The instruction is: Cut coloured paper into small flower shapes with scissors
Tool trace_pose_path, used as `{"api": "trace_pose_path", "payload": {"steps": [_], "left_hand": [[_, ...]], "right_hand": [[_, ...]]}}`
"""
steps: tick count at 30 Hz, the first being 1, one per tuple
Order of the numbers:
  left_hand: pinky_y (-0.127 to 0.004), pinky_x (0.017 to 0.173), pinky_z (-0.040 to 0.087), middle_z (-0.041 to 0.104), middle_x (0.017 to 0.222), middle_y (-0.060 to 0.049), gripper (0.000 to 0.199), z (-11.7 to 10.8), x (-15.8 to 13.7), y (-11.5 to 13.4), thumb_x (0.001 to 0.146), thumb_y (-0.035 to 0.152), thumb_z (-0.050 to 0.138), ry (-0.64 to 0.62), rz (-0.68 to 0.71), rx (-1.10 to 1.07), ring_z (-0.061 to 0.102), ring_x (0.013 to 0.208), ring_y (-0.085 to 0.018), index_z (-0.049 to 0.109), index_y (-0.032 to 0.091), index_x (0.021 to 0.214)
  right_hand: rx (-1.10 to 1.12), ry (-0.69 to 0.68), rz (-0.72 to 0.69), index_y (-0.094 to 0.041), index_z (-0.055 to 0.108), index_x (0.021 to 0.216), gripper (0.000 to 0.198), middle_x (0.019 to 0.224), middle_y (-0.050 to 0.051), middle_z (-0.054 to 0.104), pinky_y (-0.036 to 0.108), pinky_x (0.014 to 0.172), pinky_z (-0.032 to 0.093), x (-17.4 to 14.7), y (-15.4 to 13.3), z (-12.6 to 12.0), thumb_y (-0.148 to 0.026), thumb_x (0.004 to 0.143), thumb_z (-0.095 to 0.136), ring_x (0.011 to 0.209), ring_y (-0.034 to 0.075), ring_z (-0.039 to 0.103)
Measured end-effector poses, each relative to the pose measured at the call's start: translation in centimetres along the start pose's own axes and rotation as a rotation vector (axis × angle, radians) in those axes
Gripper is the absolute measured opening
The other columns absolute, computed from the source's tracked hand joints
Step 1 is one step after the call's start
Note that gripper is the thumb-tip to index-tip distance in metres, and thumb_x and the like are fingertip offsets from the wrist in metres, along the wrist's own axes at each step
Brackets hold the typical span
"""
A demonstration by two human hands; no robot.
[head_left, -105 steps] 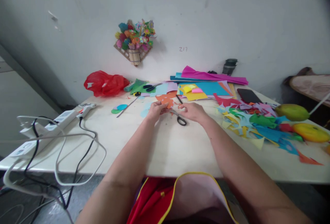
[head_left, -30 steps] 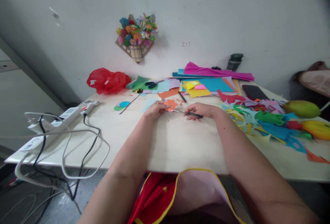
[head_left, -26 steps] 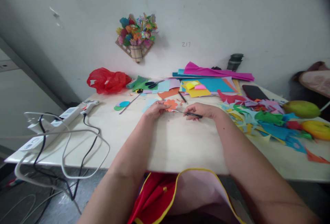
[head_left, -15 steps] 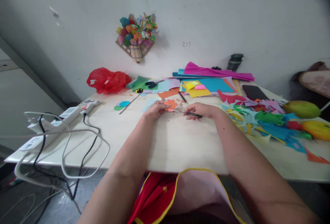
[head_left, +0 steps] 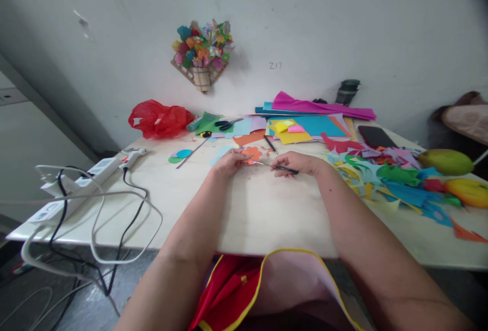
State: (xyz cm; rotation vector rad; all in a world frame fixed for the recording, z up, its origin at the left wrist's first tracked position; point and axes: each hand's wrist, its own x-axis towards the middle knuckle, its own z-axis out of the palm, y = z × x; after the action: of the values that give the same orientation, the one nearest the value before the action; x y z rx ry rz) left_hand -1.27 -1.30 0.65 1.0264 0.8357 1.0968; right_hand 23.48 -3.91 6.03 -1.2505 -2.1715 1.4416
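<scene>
My left hand (head_left: 232,162) pinches the left edge of an orange paper flower (head_left: 252,154) with rounded petals, held over the table. In my right hand (head_left: 290,162) is a pair of scissors (head_left: 285,169) with dark handles, fingers closed round them. The blades point left and their tips meet the lower edge of the flower. Just behind my left hand lie pale blue paper pieces (head_left: 220,154). A black pen (head_left: 270,144) rests beyond the flower, beside small orange scraps.
Paper sheets (head_left: 324,125) and pink crepe paper (head_left: 324,106) lie at the back. A heap of coloured scraps (head_left: 396,173), a phone (head_left: 377,137) and a mango (head_left: 446,161) are right. Power strips (head_left: 76,188) with cables, a red plastic bag (head_left: 158,119) and second scissors (head_left: 227,124) are left.
Almost nothing differs. The orange flower and the scissors have shifted only very slightly; both hands keep their hold.
</scene>
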Motion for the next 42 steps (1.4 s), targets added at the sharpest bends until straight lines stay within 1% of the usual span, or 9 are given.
{"api": "trace_pose_path", "payload": {"steps": [6, 9, 13, 17, 25, 29, 32, 38, 42], "left_hand": [[-0.032, 0.072, 0.055, 0.072, 0.069, -0.008, 0.013, 0.0, -0.1, 0.1, 0.058, 0.011, 0.080, -0.003, 0.004, 0.008, 0.066, 0.062, -0.017, 0.072, 0.009, 0.068], [-0.034, 0.073, 0.055, 0.071, 0.068, -0.008, 0.014, 0.0, -0.1, 0.1, 0.057, 0.012, 0.080, -0.005, 0.004, 0.014, 0.066, 0.061, -0.017, 0.072, 0.009, 0.068], [-0.032, 0.071, 0.056, 0.072, 0.069, -0.008, 0.015, -0.1, -0.1, 0.1, 0.056, 0.012, 0.080, 0.001, 0.000, 0.008, 0.066, 0.062, -0.017, 0.072, 0.009, 0.068], [-0.030, 0.070, 0.056, 0.072, 0.069, -0.009, 0.013, 0.0, -0.2, 0.2, 0.056, 0.010, 0.078, -0.010, -0.012, -0.007, 0.067, 0.061, -0.017, 0.072, 0.008, 0.067], [-0.028, 0.067, 0.056, 0.072, 0.068, -0.008, 0.007, 0.3, -0.4, 0.7, 0.062, 0.005, 0.072, -0.012, -0.034, -0.027, 0.066, 0.059, -0.016, 0.070, 0.008, 0.067], [-0.027, 0.065, 0.056, 0.073, 0.072, -0.009, 0.009, 0.4, -0.5, 0.8, 0.061, 0.005, 0.071, 0.004, -0.055, -0.022, 0.068, 0.062, -0.017, 0.071, 0.007, 0.069], [-0.025, 0.062, 0.055, 0.072, 0.070, -0.008, 0.007, 0.5, -0.5, 0.8, 0.061, 0.005, 0.071, 0.003, -0.049, -0.021, 0.067, 0.060, -0.015, 0.070, 0.007, 0.067], [-0.027, 0.067, 0.057, 0.072, 0.070, -0.009, 0.005, 0.7, -0.6, 1.0, 0.064, 0.006, 0.069, 0.005, -0.050, -0.017, 0.068, 0.062, -0.017, 0.070, 0.008, 0.068], [-0.028, 0.070, 0.057, 0.072, 0.070, -0.008, 0.005, 0.7, -0.5, 1.0, 0.066, 0.005, 0.067, 0.015, -0.060, -0.016, 0.068, 0.062, -0.017, 0.069, 0.009, 0.070]], "right_hand": [[0.022, 0.009, 0.000, -0.015, 0.070, 0.085, 0.046, 0.061, -0.004, 0.060, 0.024, 0.050, 0.034, 0.0, -0.1, 0.1, -0.045, 0.054, 0.086, 0.048, 0.006, 0.044], [0.015, 0.014, 0.002, -0.015, 0.071, 0.085, 0.045, 0.061, -0.004, 0.059, 0.024, 0.050, 0.033, 0.1, 0.0, 0.0, -0.044, 0.054, 0.086, 0.048, 0.006, 0.044], [0.009, 0.017, -0.004, -0.015, 0.071, 0.086, 0.043, 0.057, -0.005, 0.057, 0.023, 0.050, 0.031, 0.2, 0.1, 0.0, -0.042, 0.056, 0.084, 0.046, 0.005, 0.042], [0.024, 0.015, -0.004, -0.015, 0.071, 0.086, 0.042, 0.060, -0.004, 0.059, 0.024, 0.050, 0.032, 0.3, 0.3, -0.1, -0.040, 0.055, 0.084, 0.047, 0.006, 0.043], [-0.023, 0.002, -0.013, -0.015, 0.071, 0.088, 0.042, 0.053, -0.008, 0.052, 0.024, 0.051, 0.030, 0.4, 0.4, -0.1, -0.040, 0.057, 0.083, 0.046, 0.005, 0.040], [-0.028, -0.003, -0.024, -0.014, 0.071, 0.087, 0.042, 0.052, -0.008, 0.052, 0.024, 0.050, 0.029, 0.2, 0.1, -0.1, -0.041, 0.057, 0.082, 0.045, 0.005, 0.039], [-0.032, 0.003, -0.028, -0.014, 0.071, 0.087, 0.044, 0.053, -0.007, 0.053, 0.024, 0.051, 0.031, 0.1, -0.1, -0.1, -0.042, 0.056, 0.082, 0.045, 0.005, 0.040], [-0.034, 0.017, -0.034, -0.014, 0.072, 0.089, 0.048, 0.056, -0.007, 0.055, 0.024, 0.051, 0.032, 0.1, -0.1, -0.1, -0.047, 0.055, 0.083, 0.046, 0.005, 0.040], [-0.007, 0.029, -0.037, -0.015, 0.071, 0.086, 0.047, 0.055, -0.007, 0.054, 0.024, 0.051, 0.031, 0.0, -0.2, 0.0, -0.046, 0.053, 0.084, 0.046, 0.005, 0.039]]}}
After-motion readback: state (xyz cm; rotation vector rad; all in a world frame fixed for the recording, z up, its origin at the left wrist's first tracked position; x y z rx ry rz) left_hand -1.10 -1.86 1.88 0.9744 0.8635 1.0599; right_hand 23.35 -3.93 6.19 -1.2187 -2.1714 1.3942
